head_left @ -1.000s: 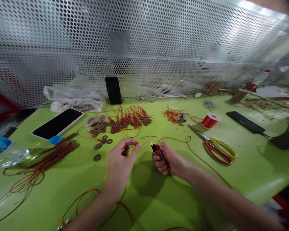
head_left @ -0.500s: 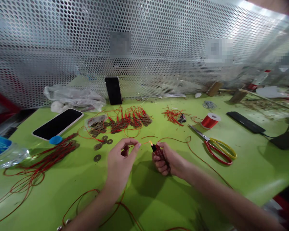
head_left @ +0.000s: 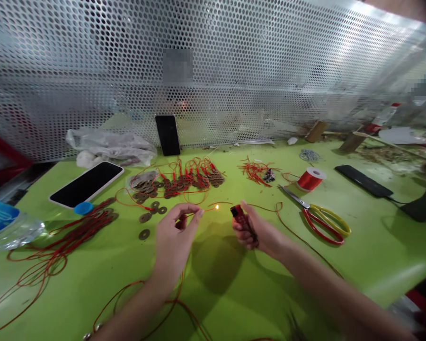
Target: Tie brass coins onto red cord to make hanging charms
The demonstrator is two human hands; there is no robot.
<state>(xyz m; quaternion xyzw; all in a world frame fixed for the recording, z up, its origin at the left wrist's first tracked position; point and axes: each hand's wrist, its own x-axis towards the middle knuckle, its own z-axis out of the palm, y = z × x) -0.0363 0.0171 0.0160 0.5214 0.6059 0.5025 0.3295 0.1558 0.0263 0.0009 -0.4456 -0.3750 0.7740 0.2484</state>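
Observation:
My left hand (head_left: 177, 237) pinches a thin red cord (head_left: 208, 210) between thumb and fingertips. At the cord's free end, pointing right, a small flame (head_left: 217, 207) glows. My right hand (head_left: 257, 229) is wrapped round a red lighter (head_left: 243, 221) with a black top, a short way right of the burning tip; no flame shows on the lighter. Behind my left hand lie heaps of holed brass coins (head_left: 173, 185) with red cord loops. A few loose coins (head_left: 144, 234) rest just left of that hand. Cord also trails below my left wrist.
Scissors (head_left: 315, 213) with red and yellow handles lie right, near a red thread spool (head_left: 311, 179) and cord scraps (head_left: 255, 171). Two phones (head_left: 87, 183), (head_left: 167, 135), a water bottle (head_left: 10, 222) and corded coin bundles (head_left: 74, 227) are left. A perforated metal screen (head_left: 216, 57) stands behind.
The lighter has moved right, away from the cord, and its flame is gone. The cord's tip now burns by itself. My left hand has shifted slightly left.

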